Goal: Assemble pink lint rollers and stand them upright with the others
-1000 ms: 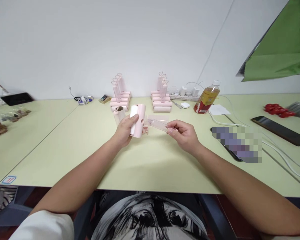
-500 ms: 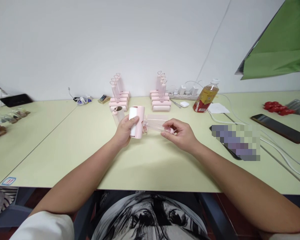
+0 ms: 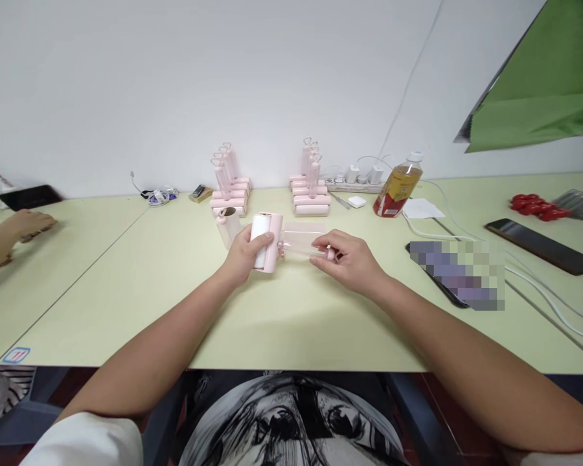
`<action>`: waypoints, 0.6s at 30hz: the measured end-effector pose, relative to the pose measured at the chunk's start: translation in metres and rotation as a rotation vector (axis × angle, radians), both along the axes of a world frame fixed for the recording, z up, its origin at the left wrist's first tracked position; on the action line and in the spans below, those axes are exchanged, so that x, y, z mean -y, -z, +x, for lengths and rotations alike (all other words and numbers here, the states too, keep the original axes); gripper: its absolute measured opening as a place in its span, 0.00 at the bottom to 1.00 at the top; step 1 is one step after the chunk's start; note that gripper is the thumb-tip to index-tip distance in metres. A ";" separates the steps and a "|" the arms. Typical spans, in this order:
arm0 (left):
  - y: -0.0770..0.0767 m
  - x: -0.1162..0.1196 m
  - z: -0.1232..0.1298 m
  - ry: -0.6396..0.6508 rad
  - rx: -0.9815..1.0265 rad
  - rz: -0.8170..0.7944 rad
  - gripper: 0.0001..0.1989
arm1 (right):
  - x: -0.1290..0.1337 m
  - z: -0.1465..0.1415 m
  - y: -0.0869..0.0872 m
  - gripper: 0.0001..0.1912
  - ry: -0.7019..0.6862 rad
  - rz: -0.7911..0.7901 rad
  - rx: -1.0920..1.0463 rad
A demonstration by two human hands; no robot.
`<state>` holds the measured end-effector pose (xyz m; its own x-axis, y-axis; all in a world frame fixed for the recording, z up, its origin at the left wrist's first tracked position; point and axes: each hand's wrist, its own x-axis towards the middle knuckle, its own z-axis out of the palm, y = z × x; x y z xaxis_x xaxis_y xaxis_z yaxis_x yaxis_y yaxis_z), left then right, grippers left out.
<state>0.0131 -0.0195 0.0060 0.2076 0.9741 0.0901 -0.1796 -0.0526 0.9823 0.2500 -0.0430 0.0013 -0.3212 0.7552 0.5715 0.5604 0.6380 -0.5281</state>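
bright even indoor light, soft table shadows, wide-angle stretching at edges

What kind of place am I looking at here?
Probably a small assembly workstation: matching pink lint rollers stand in two rows, loose red-handled parts lie in a pile, and a power strip runs along the wall.

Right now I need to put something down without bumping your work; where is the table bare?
The table is bare between its front edge and the left hand and right hand, also left toward the seam. It is crowded around the held roller, behind by the pink rollers and bottle, and right by the phones.
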 end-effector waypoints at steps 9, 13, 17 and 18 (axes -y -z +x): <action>0.004 -0.002 -0.002 -0.097 -0.161 0.028 0.23 | 0.001 -0.001 -0.001 0.07 0.011 -0.003 0.033; 0.005 -0.002 -0.003 -0.077 -0.185 0.011 0.25 | 0.002 -0.001 0.000 0.08 -0.016 -0.006 0.027; 0.006 -0.001 -0.002 -0.066 -0.179 0.014 0.25 | 0.000 -0.002 0.004 0.10 -0.060 0.022 0.017; 0.007 0.000 -0.001 -0.063 -0.178 0.016 0.25 | 0.000 -0.003 0.006 0.10 -0.065 0.034 0.011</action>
<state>0.0119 -0.0191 -0.0012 0.1605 0.9844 0.0727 0.0008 -0.0738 0.9973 0.2474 -0.0430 -0.0047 -0.3753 0.7128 0.5925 0.5232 0.6906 -0.4994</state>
